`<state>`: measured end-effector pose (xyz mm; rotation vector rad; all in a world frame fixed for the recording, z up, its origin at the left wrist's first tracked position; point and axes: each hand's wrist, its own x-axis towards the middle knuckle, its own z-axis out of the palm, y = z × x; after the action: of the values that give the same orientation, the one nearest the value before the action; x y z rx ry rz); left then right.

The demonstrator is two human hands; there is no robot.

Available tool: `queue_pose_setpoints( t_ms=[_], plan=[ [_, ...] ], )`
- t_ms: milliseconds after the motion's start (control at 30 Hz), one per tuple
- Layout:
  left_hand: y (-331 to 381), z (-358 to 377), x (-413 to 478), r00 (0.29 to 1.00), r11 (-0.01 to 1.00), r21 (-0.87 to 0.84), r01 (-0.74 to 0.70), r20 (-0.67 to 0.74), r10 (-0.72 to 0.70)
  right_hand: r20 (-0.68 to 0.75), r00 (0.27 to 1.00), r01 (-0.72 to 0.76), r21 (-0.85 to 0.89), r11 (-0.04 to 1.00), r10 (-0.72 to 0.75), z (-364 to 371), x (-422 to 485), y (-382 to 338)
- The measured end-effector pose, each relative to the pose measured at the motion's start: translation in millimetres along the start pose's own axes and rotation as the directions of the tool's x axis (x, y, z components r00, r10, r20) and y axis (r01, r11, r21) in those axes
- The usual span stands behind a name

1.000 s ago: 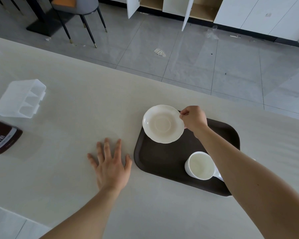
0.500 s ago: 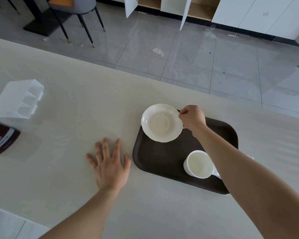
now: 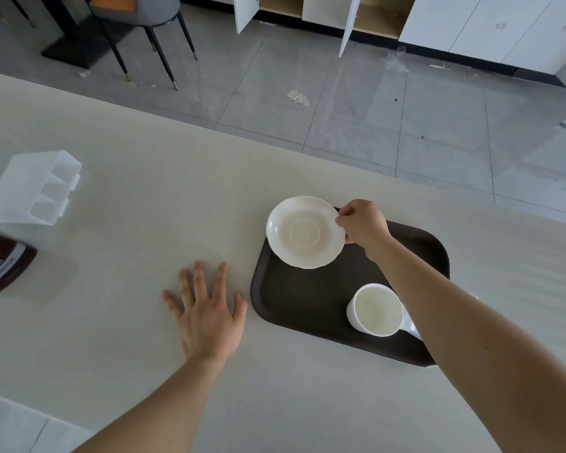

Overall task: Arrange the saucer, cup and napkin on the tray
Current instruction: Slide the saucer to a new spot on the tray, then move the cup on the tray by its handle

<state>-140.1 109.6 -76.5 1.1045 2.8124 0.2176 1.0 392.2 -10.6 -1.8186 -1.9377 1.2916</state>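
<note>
At the far left edge of the pale table (image 3: pixel 144 197) lies a dark brown packet (image 3: pixel 0 261) with a white label; its print is cut off by the frame and too blurred to read. Just beyond it sits a clear plastic divided container (image 3: pixel 30 188), tipped on its side so its compartments face the camera. Nothing stands between these two and the tray.

The left hand (image 3: pixel 206 312) lies flat on the table, palm down, fingers spread and holding nothing, its thumb just beside the tray's left edge without clearly touching it.

The dark brown tray (image 3: pixel 301 305) rests on the table with rounded corners. Over its far left corner the white saucer (image 3: pixel 305 231) is held tilted, its left rim reaching out past the tray edge. The right hand (image 3: pixel 365 225) pinches the saucer's right rim between thumb and fingers, closed on it. The right forearm crosses the tray's near right part and hides that corner.

The white cup (image 3: pixel 374 309) stands upright and empty on the tray's near right area, touching the forearm's edge in view. A sliver of white beside the cup under the arm may be the handle or the napkin; I cannot tell which.

Beyond the table lie grey floor tiles, a chair (image 3: pixel 144 24) at upper left and open white cabinets (image 3: pixel 340 14) along the wall.
</note>
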Motion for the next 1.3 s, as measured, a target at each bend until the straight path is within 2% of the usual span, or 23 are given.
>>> queue_pose_setpoints(
  t_ms=[300, 667, 867, 933, 1133, 1300],
  plan=[
    [1.4, -2.3, -0.8, 1.0, 1.0, -0.012, -0.001, -0.001, 0.001, -0.001, 1.0, 0.003, 0.084, 0.996, -0.003, -14.1, -7.6, 11.8],
    [2.7, -4.8, -1.9, 1.0, 1.0, -0.019, 0.004, 0.021, -0.004, -0.105, 0.993, 0.083, 0.238, 0.968, -0.059, -66.6, -57.9, 55.0],
    [2.5, -1.4, -1.3, 1.0, 1.0, -0.024, 0.005, 0.008, -0.005, -0.187, 0.978, 0.111, 0.116, 0.987, -0.088, -97.0, -116.4, 92.1],
    [2.0, -0.4, -1.2, 1.0, 1.0, -0.022, 0.007, 0.003, -0.007, -0.174, 0.979, 0.119, 0.06, 0.991, -0.107, -98.6, -133.7, 103.2],
    [0.1, 0.6, -0.9, 1.0, 1.0, -0.024, 0.001, -0.006, -0.001, -0.082, 0.991, 0.11, 0.116, 0.987, -0.101, -86.9, -162.0, 123.3],
    [0.4, 0.5, -1.2, 1.0, 0.999, -0.032, -0.003, -0.018, 0.002, -0.022, 0.992, 0.125, -0.038, 0.991, -0.126, -80.7, -169.0, 133.4]
  ],
)
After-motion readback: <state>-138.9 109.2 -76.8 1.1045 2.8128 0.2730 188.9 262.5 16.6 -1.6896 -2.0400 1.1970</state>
